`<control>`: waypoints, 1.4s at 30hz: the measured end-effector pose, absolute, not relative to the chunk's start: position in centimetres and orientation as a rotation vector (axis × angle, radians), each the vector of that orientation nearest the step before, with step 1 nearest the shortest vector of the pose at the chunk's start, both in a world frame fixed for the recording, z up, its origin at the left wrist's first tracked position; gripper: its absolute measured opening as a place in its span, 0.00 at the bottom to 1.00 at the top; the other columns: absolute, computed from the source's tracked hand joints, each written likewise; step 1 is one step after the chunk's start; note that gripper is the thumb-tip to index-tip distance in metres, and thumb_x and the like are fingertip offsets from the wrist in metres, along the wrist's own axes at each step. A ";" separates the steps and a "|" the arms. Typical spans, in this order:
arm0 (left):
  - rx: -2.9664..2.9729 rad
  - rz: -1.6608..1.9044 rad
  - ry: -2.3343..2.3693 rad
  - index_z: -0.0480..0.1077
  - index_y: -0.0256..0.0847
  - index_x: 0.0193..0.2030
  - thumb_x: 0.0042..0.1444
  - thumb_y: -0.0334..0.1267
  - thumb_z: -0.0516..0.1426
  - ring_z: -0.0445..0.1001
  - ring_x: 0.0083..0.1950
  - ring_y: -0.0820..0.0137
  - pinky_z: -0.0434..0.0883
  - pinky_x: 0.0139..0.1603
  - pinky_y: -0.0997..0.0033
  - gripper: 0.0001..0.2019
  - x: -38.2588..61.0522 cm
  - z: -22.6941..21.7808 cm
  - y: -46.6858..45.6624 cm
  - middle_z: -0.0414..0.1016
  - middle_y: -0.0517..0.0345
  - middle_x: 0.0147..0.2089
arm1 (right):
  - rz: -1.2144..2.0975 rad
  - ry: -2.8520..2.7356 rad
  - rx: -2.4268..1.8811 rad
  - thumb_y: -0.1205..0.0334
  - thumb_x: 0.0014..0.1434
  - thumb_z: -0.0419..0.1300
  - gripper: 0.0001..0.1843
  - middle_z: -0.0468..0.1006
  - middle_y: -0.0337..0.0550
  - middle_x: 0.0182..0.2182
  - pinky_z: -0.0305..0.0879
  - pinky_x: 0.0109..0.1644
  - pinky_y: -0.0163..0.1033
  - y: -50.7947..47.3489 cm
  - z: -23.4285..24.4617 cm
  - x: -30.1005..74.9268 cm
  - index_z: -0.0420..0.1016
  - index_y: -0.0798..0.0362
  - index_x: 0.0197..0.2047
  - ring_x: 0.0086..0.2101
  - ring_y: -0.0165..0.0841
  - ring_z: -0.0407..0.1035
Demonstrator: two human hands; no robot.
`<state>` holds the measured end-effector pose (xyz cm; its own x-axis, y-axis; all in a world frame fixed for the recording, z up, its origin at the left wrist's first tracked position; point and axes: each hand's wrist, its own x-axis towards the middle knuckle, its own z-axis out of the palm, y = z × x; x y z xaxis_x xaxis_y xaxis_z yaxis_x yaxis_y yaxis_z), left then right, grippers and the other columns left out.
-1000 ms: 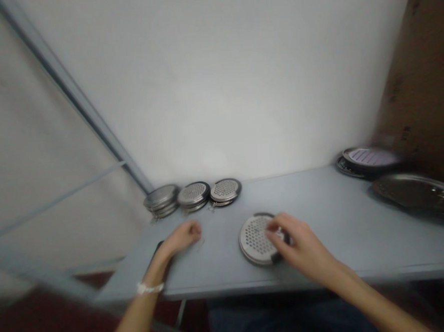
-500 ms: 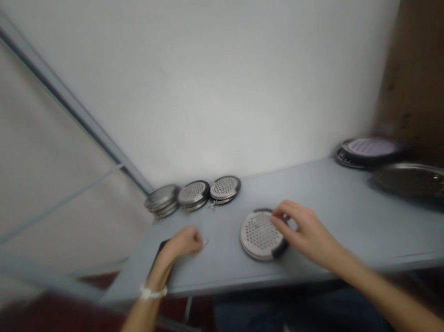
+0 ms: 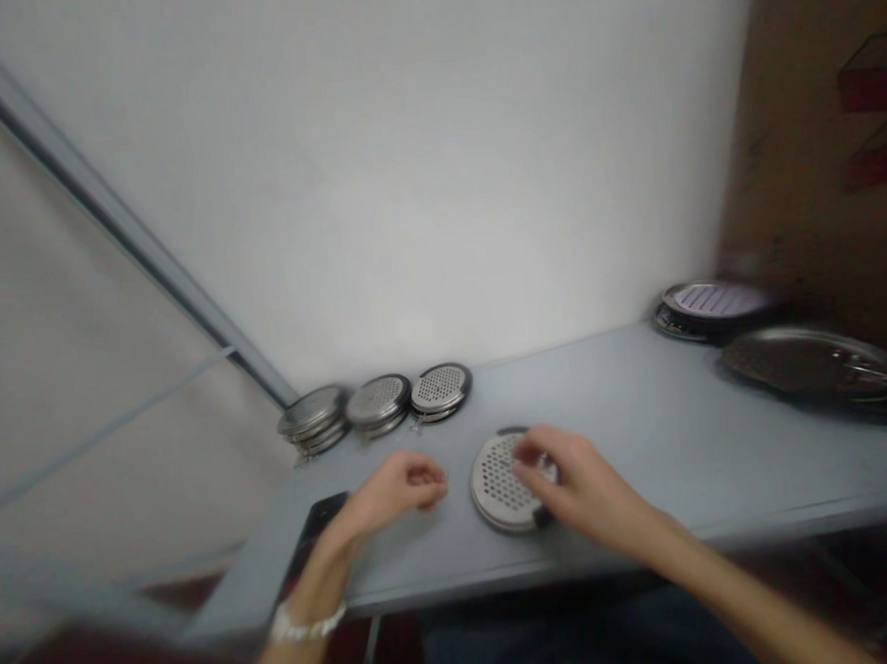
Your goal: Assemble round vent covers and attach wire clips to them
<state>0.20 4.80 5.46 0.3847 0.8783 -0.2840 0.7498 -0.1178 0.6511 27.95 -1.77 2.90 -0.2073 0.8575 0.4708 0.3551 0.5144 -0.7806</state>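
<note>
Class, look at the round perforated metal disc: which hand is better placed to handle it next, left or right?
Right, probably: the right hand is already over the perforated metal disc, its fingers on it, while the left hand sits curled apart from it.

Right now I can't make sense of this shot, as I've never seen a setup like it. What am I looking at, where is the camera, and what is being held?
There's no machine here. One camera worn on a person's head looks down at their own bare hands. The right hand has its fingers on a round perforated metal disc lying on a grey table. The curled left hand shows nothing clearly held, and a flat black object, perhaps a phone, lies beside its wrist. Three stacks of similar discs sit farther along the table, and a dark metal tray lies to the right.
</note>
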 end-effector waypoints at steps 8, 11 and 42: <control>1.532 1.036 0.940 0.75 0.35 0.34 0.51 0.41 0.69 0.72 0.30 0.74 0.71 0.33 0.76 0.12 9.7 6.9 -1.4 0.76 0.59 0.29 | 1.285 -1.462 -0.765 0.49 0.62 0.64 0.15 0.80 0.41 0.32 0.69 0.37 0.35 -3.6 4.2 26.9 0.74 0.53 0.41 0.33 0.32 0.74; 1.443 1.040 0.876 0.74 0.35 0.35 0.51 0.42 0.69 0.73 0.30 0.74 0.71 0.33 0.77 0.13 10.1 6.3 -1.8 0.76 0.59 0.30 | 1.306 -1.486 -0.841 0.46 0.61 0.66 0.17 0.80 0.39 0.28 0.68 0.35 0.34 -4.0 5.1 27.6 0.73 0.53 0.36 0.30 0.32 0.74; 2.075 1.167 0.889 0.81 0.41 0.35 0.57 0.26 0.62 0.79 0.39 0.67 0.73 0.45 0.71 0.07 10.1 6.7 -2.8 0.82 0.57 0.35 | 0.978 -1.997 -1.073 0.60 0.65 0.59 0.14 0.82 0.40 0.25 0.66 0.34 0.34 -4.4 6.0 29.1 0.79 0.53 0.29 0.28 0.33 0.75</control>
<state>10.10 -2.85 6.70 0.3915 0.7809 0.4868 0.2618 -0.6017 0.7546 29.14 -4.42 6.04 -0.4457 0.8733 0.1966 0.3801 0.3835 -0.8417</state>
